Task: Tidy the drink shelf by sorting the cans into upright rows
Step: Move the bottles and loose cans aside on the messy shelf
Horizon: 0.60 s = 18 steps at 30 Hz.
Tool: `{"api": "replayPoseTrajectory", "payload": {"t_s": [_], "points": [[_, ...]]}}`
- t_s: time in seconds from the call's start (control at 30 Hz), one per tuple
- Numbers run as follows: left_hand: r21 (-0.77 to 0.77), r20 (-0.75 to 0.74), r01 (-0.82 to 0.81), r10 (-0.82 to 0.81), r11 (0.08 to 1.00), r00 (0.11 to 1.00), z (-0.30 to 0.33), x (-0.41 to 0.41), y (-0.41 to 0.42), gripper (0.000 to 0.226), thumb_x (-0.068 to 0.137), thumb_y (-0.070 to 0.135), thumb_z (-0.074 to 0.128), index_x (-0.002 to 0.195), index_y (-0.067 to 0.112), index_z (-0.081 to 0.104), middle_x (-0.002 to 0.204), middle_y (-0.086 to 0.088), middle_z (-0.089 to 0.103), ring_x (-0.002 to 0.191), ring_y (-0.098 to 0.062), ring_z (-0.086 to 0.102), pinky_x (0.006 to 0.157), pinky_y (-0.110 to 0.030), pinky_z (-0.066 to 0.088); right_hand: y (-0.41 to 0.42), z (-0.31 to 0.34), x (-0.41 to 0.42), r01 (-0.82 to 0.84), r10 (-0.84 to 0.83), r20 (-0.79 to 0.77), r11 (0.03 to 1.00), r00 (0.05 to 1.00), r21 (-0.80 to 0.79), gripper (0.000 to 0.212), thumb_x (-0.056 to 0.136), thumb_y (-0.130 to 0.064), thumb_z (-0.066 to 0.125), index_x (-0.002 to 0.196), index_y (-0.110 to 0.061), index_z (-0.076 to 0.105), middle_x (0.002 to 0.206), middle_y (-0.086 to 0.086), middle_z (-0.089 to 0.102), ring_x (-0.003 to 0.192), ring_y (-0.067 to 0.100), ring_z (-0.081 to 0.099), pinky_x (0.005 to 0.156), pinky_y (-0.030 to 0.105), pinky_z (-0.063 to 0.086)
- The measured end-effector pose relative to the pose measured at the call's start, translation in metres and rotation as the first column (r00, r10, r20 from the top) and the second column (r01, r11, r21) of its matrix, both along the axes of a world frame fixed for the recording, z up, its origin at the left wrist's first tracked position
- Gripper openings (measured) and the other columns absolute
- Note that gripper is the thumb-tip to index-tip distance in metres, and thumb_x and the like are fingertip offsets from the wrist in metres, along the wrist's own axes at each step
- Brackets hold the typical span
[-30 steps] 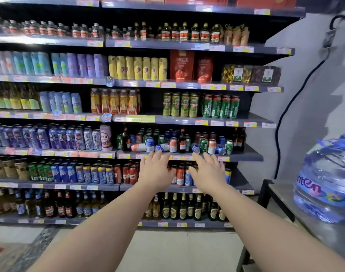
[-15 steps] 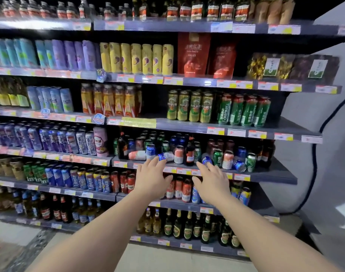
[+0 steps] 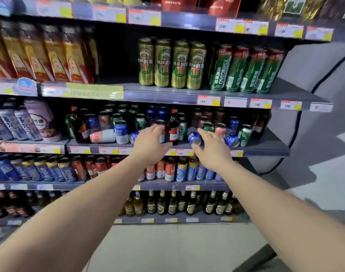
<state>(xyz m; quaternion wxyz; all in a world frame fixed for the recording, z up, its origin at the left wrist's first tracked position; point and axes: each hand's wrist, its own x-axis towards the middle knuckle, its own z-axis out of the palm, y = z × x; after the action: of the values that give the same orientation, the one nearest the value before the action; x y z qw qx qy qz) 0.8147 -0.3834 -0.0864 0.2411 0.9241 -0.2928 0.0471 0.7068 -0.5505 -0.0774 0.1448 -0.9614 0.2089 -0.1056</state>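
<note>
Head view: left hand [image 3: 151, 143] open, fingers spread, reaching to shelf [image 3: 265, 149] front, fingertips at a dark can [image 3: 160, 122] beside brown bottle [image 3: 173, 128]; not closed on anything. Right hand [image 3: 211, 149] open too, fingers extended, thumb under a toppled blue can [image 3: 194, 137], touching or just short of it, cannot tell which. Second blue can [image 3: 232, 140] on its side just right of that hand, next to an upright green can [image 3: 244, 135]. Third blue can [image 3: 135, 135] lying just left of left hand. Further left, pink can [image 3: 103, 136] flat on its side, against an upright blue-and-white can [image 3: 121, 132]. Behind, mixed cans standing in loose, uneven rows. Above, gold cans [image 3: 171, 64] and green Tsingtao cans [image 3: 246, 69] upright in neat rows. Below, red and blue cans [image 3: 175, 169] upright, then bottles [image 3: 173, 203] on lowest shelf.
</note>
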Motion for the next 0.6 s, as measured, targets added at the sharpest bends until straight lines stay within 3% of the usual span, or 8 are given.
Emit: {"api": "replayPoseTrajectory", "payload": {"t_s": [0.17,0.37,0.6], "points": [[-0.026,-0.138,0.012,-0.015,1.000,0.990,-0.030,0.034,-0.033,0.073,0.088,0.048,0.061,0.148,0.018,0.032,0.149,-0.005,0.041,0.135,-0.029,0.036,0.108,-0.042,0.035,-0.031,-0.026,0.030,-0.009,0.012,-0.035,0.995,0.999,0.100,0.064,0.096,-0.044,0.050,0.151,-0.028,0.022,0.154,0.002,0.031,0.141,0.025,0.027,0.109,0.040,0.029],[-0.085,-0.238,-0.099,0.076,0.991,0.968,-0.043,0.073,-0.070,0.072,0.088,0.046,0.063,0.148,0.019,0.033,0.149,-0.003,0.042,0.133,-0.025,0.041,0.105,-0.040,0.040,-0.079,-0.048,0.080,-0.068,0.079,-0.047,0.978,0.996,0.198,0.066,0.094,-0.045,0.052,0.151,-0.031,0.021,0.152,0.004,0.032,0.135,0.028,0.037,0.104,0.042,0.038],[-0.246,-0.326,-0.302,0.214,0.921,0.921,-0.044,0.101,-0.130,0.059,0.088,0.032,0.067,0.140,0.016,0.044,0.134,0.001,0.056,0.121,-0.021,0.053,0.084,-0.024,0.037,-0.152,-0.050,0.143,-0.218,0.232,-0.035,0.948,0.972,0.231,0.068,0.093,-0.044,0.055,0.150,-0.030,0.022,0.148,0.006,0.040,0.127,0.029,0.046,0.097,0.037,0.043]]}}
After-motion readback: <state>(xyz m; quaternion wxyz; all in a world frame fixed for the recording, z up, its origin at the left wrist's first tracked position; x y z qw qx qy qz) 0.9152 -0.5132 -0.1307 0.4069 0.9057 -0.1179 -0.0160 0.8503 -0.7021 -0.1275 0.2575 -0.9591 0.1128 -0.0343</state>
